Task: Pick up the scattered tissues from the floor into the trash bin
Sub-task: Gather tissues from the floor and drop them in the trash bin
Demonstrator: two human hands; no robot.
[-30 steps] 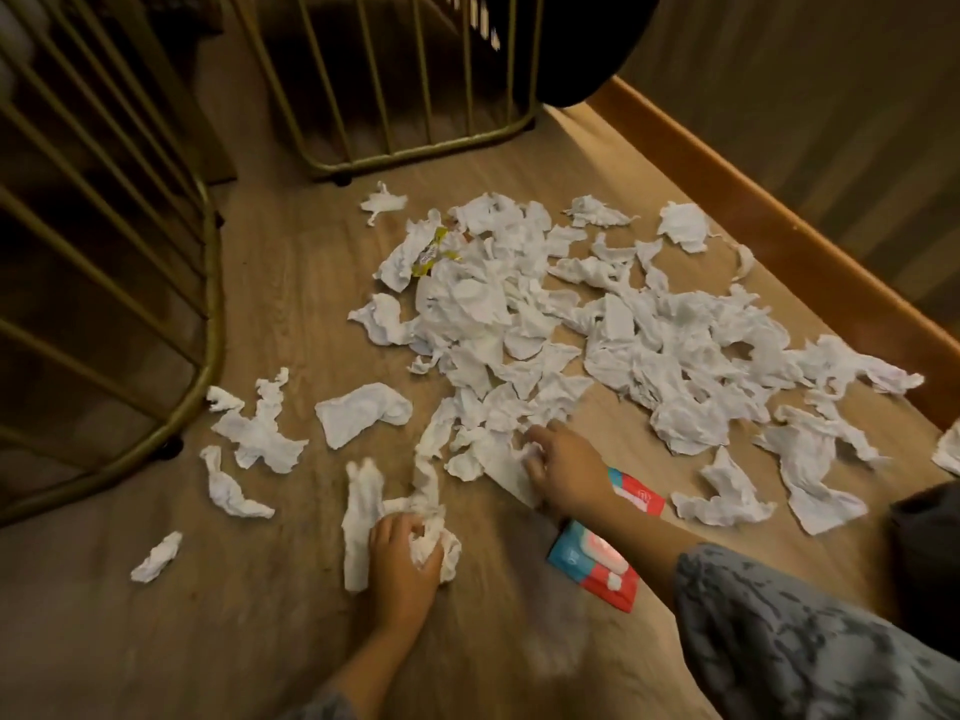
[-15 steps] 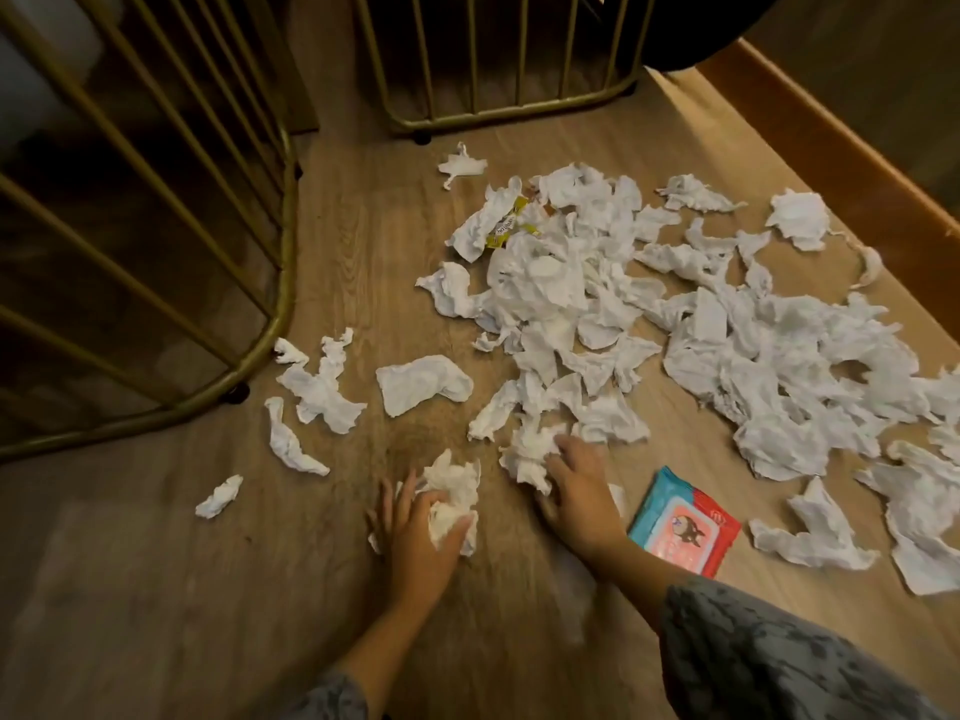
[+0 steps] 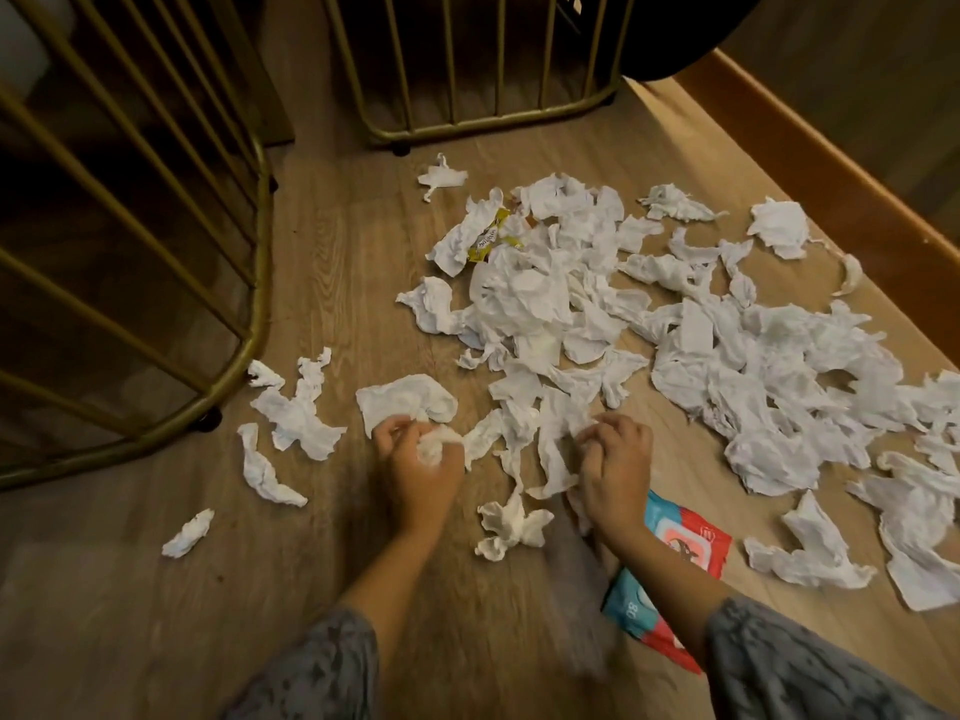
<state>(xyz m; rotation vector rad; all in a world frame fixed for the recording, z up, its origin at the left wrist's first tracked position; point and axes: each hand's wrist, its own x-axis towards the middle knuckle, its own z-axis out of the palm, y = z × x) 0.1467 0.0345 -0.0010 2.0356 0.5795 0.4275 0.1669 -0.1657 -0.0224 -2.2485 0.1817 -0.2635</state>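
Many crumpled white tissues (image 3: 717, 356) lie scattered over the wooden floor, thickest in the middle and to the right. My left hand (image 3: 418, 467) is closed around a wad of tissue (image 3: 434, 444) and reaches onto a flat tissue (image 3: 402, 400) just beyond it. My right hand (image 3: 615, 462) pinches the edge of a long tissue (image 3: 553, 449) on the floor. One loose crumpled tissue (image 3: 506, 527) lies between my forearms. No trash bin is in view.
Gold metal railings (image 3: 171, 241) curve along the left and another gold railing (image 3: 493, 70) stands at the back. A wooden skirting board (image 3: 831, 200) runs along the right. A red and blue wipes packet (image 3: 680, 558) lies under my right wrist. A yellow wrapper (image 3: 488, 241) sits among the tissues.
Both hands have moved forward into the pile. The left hand has bunched its tissues into a tighter wad. The right hand has caught hold of a long tissue. The camera has tilted slightly.
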